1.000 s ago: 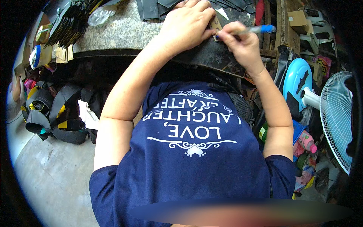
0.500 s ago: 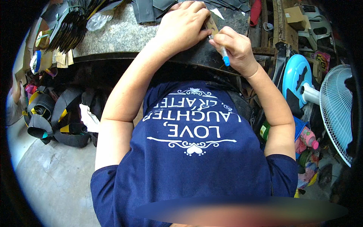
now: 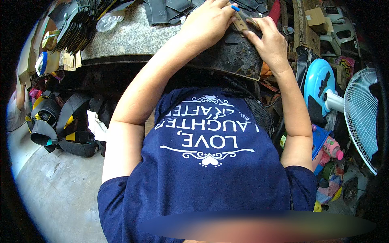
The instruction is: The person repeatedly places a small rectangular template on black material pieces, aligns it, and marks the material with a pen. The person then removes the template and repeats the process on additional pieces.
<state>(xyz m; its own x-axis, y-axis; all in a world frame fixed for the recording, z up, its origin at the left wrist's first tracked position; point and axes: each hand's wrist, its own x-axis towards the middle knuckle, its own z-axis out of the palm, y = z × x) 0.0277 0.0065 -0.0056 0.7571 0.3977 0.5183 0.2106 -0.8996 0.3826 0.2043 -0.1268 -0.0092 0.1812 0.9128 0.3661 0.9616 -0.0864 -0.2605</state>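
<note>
At the far edge of the worktop, my left hand (image 3: pixel 208 23) is closed, fingertips partly cut off by the picture's top edge. The blue end of a pen (image 3: pixel 235 7) sticks out by its fingers; most of the pen is hidden. A narrow tan strip with small holes (image 3: pixel 240 25) lies between my hands, close to the left thumb. My right hand (image 3: pixel 270 42) is bent round the strip's right side, thumb at its near end. A darker tan edge (image 3: pixel 253 22) shows under its fingers; whether it is a separate piece I cannot tell.
Flat black pieces (image 3: pixel 160 11) lie on the speckled grey worktop (image 3: pixel 129 36), left of my hands. A bundle of black strips (image 3: pixel 77 34) and a clear plastic bag (image 3: pixel 110 21) are further left. A fan (image 3: pixel 360 113) stands at the right; black rolled bands (image 3: pixel 75 125) sit lower left.
My right hand has moved up and right and no longer holds the pen, whose blue end now shows by my left fingers. The left hand has shifted slightly right and up.
</note>
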